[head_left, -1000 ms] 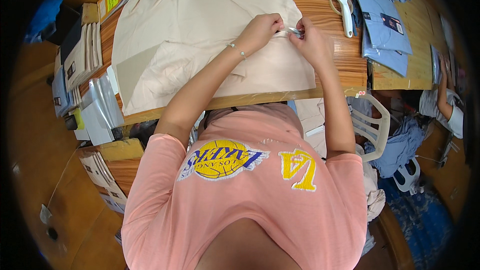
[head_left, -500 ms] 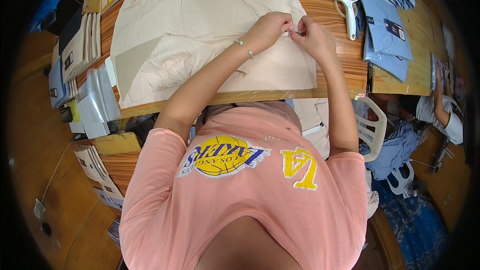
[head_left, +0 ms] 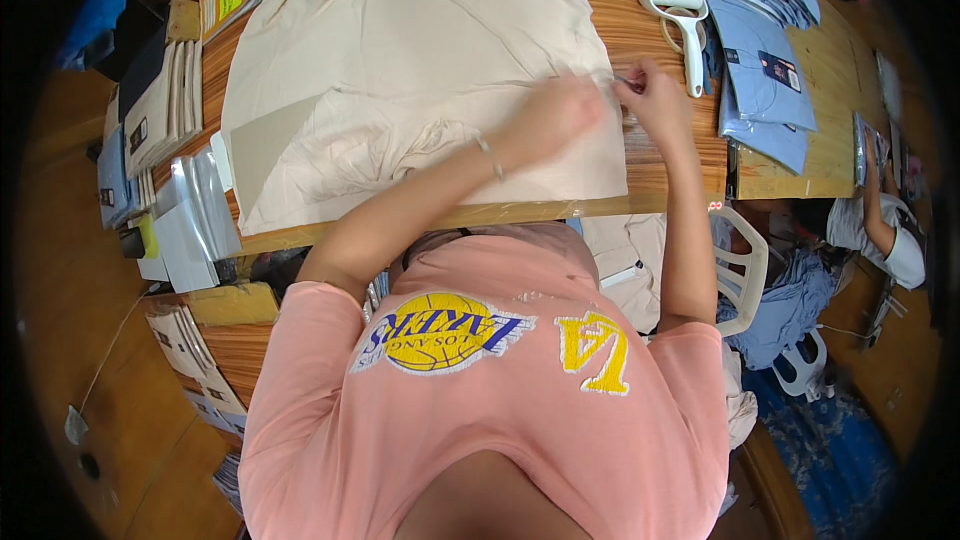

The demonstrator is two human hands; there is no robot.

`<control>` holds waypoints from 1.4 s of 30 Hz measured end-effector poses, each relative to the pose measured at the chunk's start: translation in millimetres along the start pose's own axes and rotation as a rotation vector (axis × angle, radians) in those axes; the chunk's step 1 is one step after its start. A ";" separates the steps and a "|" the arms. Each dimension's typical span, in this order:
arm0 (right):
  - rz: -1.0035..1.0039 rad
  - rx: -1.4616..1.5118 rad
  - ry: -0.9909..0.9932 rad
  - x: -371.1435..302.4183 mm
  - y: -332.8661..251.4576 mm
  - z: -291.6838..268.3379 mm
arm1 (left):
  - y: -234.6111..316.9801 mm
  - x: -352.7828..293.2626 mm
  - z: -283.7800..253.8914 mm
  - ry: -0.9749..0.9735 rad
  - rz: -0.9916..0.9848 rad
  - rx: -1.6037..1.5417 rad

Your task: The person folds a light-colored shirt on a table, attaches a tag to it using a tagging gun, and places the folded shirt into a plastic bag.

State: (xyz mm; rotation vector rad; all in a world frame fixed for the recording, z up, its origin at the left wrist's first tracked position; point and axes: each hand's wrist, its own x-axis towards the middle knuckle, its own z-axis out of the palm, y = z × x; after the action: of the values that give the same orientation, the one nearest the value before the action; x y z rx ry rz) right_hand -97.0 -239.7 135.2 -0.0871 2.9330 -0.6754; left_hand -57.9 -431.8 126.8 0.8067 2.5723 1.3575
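Cloth [head_left: 430, 30]: probably handling soft, light, inviting edge holds; pinching thin object [head_left: 628, 83] in right hand [head_left: 655, 100], leaving grip of left hand [head_left: 568, 116] untellable.

Purple lettering [head_left: 440, 328] and yellow letters [head_left: 595, 352] on a pink shirt [head_left: 490, 405]

A salmon-pink top [head_left: 480, 410] with loose, short sleeves [head_left: 305, 370] and a scooped neckline filled the lower middle of the frame. Its front bore a yellow basketball patch [head_left: 440, 333] with purple lettering and, further right, a yellow letter patch [head_left: 600, 355] edged in white. A thin, pale bracelet [head_left: 490, 157] circled the left wrist [head_left: 508, 148].
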 end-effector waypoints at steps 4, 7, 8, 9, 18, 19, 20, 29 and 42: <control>0.015 0.080 -0.027 0.8 -11.8 -4.6 | 24.4 -27.8 10.1 -0.950 0.074 -0.412; -0.060 0.271 -0.115 2.4 -5.4 31.1 | -14.4 -1.2 -0.5 -0.513 -0.065 -0.521; -0.043 0.275 -0.078 1.6 -3.2 46.0 | -26.8 11.3 -14.1 -0.333 -0.170 -0.363; -0.031 0.277 -0.037 1.1 -5.7 56.5 | -35.9 20.9 -22.7 -0.169 -0.246 -0.175; 0.030 0.425 0.079 -33.6 -16.5 64.4 | -52.5 10.6 -8.4 0.008 -0.275 -0.086; 0.033 0.461 0.085 -37.2 -16.0 66.3 | -53.8 8.1 -6.1 0.008 -0.273 -0.124; 0.037 0.499 0.095 -40.1 -16.1 68.4 | -53.7 7.3 -5.2 -0.002 -0.255 -0.129; 0.095 0.527 0.105 -40.5 -11.8 75.9 | -52.9 8.3 -4.4 -0.064 -0.106 0.045; 0.095 0.532 0.117 -40.7 -10.3 78.3 | -50.3 14.0 -5.2 -0.075 -0.265 0.035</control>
State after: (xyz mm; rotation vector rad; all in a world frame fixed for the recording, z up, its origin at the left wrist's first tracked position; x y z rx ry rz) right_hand -45.5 -279.2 74.5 0.1486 2.7262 -1.4514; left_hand -91.7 -451.4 91.7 0.4885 2.5412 1.1852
